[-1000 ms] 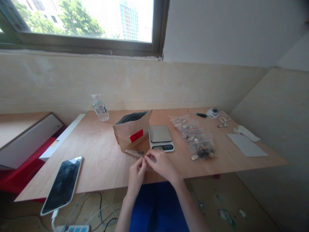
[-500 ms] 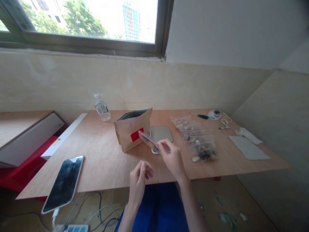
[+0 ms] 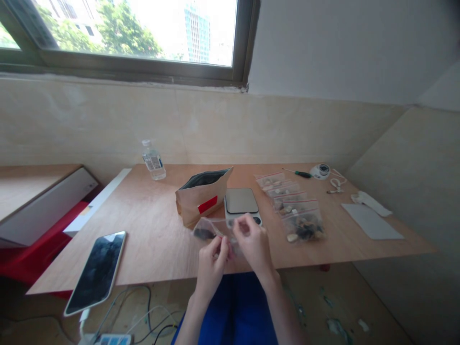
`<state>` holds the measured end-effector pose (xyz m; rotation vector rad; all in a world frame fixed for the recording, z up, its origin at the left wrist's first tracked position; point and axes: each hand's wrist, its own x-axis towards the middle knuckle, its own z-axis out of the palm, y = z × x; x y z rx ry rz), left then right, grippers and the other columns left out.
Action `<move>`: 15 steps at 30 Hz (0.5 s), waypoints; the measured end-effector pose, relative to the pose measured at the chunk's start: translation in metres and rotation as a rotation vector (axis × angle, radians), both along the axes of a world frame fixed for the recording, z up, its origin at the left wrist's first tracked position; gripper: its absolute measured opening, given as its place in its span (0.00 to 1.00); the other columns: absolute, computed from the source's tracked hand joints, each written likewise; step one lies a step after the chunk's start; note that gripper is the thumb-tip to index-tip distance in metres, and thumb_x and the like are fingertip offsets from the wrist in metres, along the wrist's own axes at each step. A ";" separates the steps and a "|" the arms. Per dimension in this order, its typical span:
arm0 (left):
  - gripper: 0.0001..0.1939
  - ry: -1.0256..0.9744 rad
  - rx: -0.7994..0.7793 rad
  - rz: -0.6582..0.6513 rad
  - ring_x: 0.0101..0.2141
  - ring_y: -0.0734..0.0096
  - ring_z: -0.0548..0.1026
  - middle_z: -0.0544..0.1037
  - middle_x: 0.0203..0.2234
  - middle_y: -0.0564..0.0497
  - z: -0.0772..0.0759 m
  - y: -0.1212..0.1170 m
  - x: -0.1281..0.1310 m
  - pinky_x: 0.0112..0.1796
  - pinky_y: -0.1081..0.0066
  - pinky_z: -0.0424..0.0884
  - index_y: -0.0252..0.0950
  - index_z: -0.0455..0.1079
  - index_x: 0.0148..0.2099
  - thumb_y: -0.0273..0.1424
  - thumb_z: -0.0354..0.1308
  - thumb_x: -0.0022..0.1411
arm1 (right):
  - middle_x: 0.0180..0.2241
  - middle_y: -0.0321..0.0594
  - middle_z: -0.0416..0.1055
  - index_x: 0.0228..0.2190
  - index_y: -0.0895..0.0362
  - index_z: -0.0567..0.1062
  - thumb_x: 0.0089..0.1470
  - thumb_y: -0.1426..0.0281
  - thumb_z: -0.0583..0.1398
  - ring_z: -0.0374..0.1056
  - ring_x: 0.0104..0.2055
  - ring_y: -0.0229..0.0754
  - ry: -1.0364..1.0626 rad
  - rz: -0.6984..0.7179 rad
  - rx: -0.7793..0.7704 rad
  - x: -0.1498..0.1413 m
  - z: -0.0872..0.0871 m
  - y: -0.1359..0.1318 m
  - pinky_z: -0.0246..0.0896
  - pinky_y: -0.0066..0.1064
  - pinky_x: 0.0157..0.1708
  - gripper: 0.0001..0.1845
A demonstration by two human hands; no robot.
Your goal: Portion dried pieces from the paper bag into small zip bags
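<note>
A clear zip bag (image 3: 215, 224) with something dark inside is held low over the front of the table. My left hand (image 3: 212, 261) is closed, pinching its reddish zip edge between thumb and fingertips. Just right of it, my right hand (image 3: 254, 243) is also closed, its fingertips pinched on the bag's other side. Behind the bag stands a brown paper pouch (image 3: 190, 203) with its top gaping and a red label on the front. Beside the pouch lies a small kitchen scale (image 3: 241, 201), its front partly hidden by my right hand.
Several zip bags of stones (image 3: 305, 225) overlap to the right. Farther back are a screwdriver (image 3: 303, 174) and a white dome camera (image 3: 319, 171) with cable. White paper (image 3: 373, 221) lies far right. A water bottle (image 3: 154, 163) and a phone (image 3: 97, 273) occupy the left side.
The zip bag has come down and turned zip edge toward me. My left hand, empty before, has risen and taken hold of it. The paper pouch has shifted slightly and leans more.
</note>
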<state>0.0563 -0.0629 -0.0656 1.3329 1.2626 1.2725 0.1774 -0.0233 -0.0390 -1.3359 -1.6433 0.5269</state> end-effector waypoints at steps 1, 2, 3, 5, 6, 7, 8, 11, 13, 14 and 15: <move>0.19 0.016 -0.008 -0.052 0.20 0.72 0.70 0.73 0.18 0.50 -0.001 -0.002 0.000 0.22 0.75 0.63 0.36 0.65 0.22 0.40 0.51 0.61 | 0.26 0.38 0.74 0.28 0.55 0.69 0.56 0.65 0.55 0.70 0.26 0.40 0.081 -0.078 0.006 0.003 0.000 0.004 0.64 0.28 0.27 0.09; 0.19 0.021 -0.018 -0.103 0.20 0.72 0.70 0.73 0.18 0.50 -0.003 -0.004 -0.002 0.21 0.75 0.63 0.36 0.66 0.22 0.40 0.51 0.61 | 0.27 0.39 0.74 0.29 0.55 0.69 0.57 0.63 0.54 0.71 0.25 0.40 0.177 -0.133 0.008 0.007 0.002 0.007 0.65 0.28 0.26 0.10; 0.19 0.009 -0.026 -0.143 0.20 0.72 0.70 0.73 0.18 0.49 -0.005 -0.005 -0.004 0.21 0.75 0.63 0.36 0.67 0.22 0.41 0.51 0.61 | 0.29 0.40 0.75 0.30 0.56 0.70 0.57 0.61 0.55 0.71 0.25 0.40 0.273 -0.153 0.004 0.011 0.005 0.009 0.66 0.28 0.25 0.11; 0.22 -0.083 -0.016 -0.150 0.22 0.71 0.71 0.73 0.19 0.48 -0.013 -0.005 -0.010 0.24 0.73 0.65 0.35 0.69 0.23 0.42 0.48 0.63 | 0.31 0.41 0.76 0.32 0.56 0.70 0.55 0.59 0.56 0.72 0.25 0.39 0.417 -0.126 -0.009 0.018 0.015 0.011 0.67 0.28 0.25 0.13; 0.23 -0.160 0.001 -0.110 0.24 0.69 0.72 0.74 0.21 0.47 -0.018 -0.004 -0.012 0.27 0.72 0.67 0.34 0.69 0.24 0.43 0.46 0.64 | 0.31 0.41 0.76 0.32 0.57 0.70 0.55 0.58 0.57 0.72 0.25 0.39 0.456 -0.102 -0.016 0.020 0.021 0.011 0.68 0.28 0.25 0.14; 0.23 -0.243 0.020 -0.049 0.28 0.67 0.73 0.75 0.24 0.46 -0.022 -0.001 -0.013 0.31 0.70 0.69 0.34 0.70 0.27 0.44 0.45 0.64 | 0.30 0.41 0.76 0.32 0.57 0.70 0.54 0.58 0.58 0.71 0.24 0.38 0.480 -0.083 -0.023 0.021 0.027 0.010 0.68 0.28 0.25 0.14; 0.22 -0.321 0.034 0.018 0.33 0.65 0.74 0.76 0.29 0.46 -0.027 0.002 -0.014 0.35 0.68 0.69 0.34 0.71 0.31 0.44 0.45 0.64 | 0.29 0.40 0.76 0.31 0.57 0.70 0.54 0.58 0.58 0.71 0.23 0.37 0.499 -0.069 -0.029 0.020 0.031 0.009 0.67 0.27 0.25 0.14; 0.23 -0.516 0.014 0.125 0.47 0.61 0.71 0.74 0.46 0.44 -0.038 0.012 -0.005 0.48 0.63 0.65 0.36 0.69 0.49 0.47 0.50 0.61 | 0.29 0.39 0.76 0.31 0.58 0.70 0.54 0.59 0.58 0.68 0.20 0.34 0.549 -0.025 -0.066 0.013 0.033 0.009 0.66 0.26 0.23 0.14; 0.29 -0.679 -0.040 0.090 0.52 0.58 0.68 0.71 0.52 0.43 -0.042 0.019 0.004 0.52 0.60 0.63 0.36 0.66 0.54 0.49 0.52 0.58 | 0.28 0.39 0.75 0.33 0.58 0.69 0.54 0.59 0.58 0.68 0.20 0.34 0.553 0.051 -0.129 0.005 0.026 0.012 0.65 0.26 0.22 0.14; 0.31 -0.756 -0.069 0.071 0.52 0.57 0.68 0.71 0.52 0.42 -0.042 0.022 0.008 0.52 0.59 0.62 0.35 0.66 0.55 0.51 0.53 0.56 | 0.28 0.38 0.75 0.34 0.58 0.69 0.54 0.59 0.58 0.68 0.21 0.35 0.531 0.098 -0.162 0.002 0.022 0.014 0.65 0.26 0.23 0.14; 0.32 -0.820 -0.099 0.058 0.52 0.55 0.68 0.72 0.51 0.41 -0.043 0.025 0.011 0.51 0.58 0.63 0.35 0.66 0.55 0.52 0.54 0.56 | 0.28 0.38 0.75 0.36 0.57 0.69 0.55 0.61 0.58 0.69 0.22 0.36 0.488 0.133 -0.171 -0.001 0.018 0.016 0.66 0.27 0.24 0.13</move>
